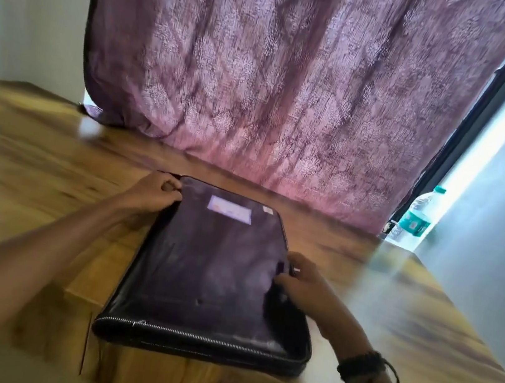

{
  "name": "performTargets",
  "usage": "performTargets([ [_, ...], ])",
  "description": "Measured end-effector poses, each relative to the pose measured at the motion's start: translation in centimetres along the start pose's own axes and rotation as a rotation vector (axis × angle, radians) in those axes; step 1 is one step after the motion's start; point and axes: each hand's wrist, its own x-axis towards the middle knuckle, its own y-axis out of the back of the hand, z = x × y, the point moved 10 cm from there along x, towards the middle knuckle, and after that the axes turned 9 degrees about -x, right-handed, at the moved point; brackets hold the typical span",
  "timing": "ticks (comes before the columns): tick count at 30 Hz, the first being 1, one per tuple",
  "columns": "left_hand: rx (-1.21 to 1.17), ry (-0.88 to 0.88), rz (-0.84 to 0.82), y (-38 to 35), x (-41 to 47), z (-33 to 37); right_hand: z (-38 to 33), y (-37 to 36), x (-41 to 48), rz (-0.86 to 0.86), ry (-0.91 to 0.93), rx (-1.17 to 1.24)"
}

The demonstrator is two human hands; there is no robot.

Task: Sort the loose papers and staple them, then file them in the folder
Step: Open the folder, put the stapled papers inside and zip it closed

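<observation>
A black zippered leather folder lies closed and flat on the wooden table, its zipper edge facing me. A pale label sits near its far end. My left hand grips the folder's far left corner. My right hand pinches something small at the folder's right edge, likely the zipper pull. No loose papers or stapler are in view.
A purple patterned curtain hangs behind the table and drapes onto its far edge. A clear plastic water bottle with a teal cap stands at the far right. The table's near edge is just below the folder.
</observation>
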Motion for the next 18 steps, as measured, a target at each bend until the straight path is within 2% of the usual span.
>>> performTargets([
  [2, -0.049, 0.050, 0.034, -0.2, 1.1, -0.7, -1.7, -1.6, 1.6, -0.002, 0.103, -0.369],
  [3, -0.049, 0.077, 0.058, -0.2, 1.7, -1.0, -2.5, -2.8, 2.3, -0.029, 0.133, -0.472],
  [5, -0.031, 0.135, 0.119, 0.2, 3.2, -1.7, -5.0, -5.5, 3.5, -0.106, 0.236, -0.550],
  [9, 0.056, 0.141, 0.198, 1.5, 5.5, -2.9, -9.5, -9.6, 5.0, -0.179, 0.456, -0.606],
  [14, 0.006, 0.066, 0.206, 1.6, 6.7, -3.1, -9.3, -11.0, 9.3, -0.263, 0.434, -0.618],
  [18, 0.052, 0.019, 0.241, 1.4, 7.5, -3.4, -7.0, -9.2, 16.5, -0.176, 0.321, -0.629],
])
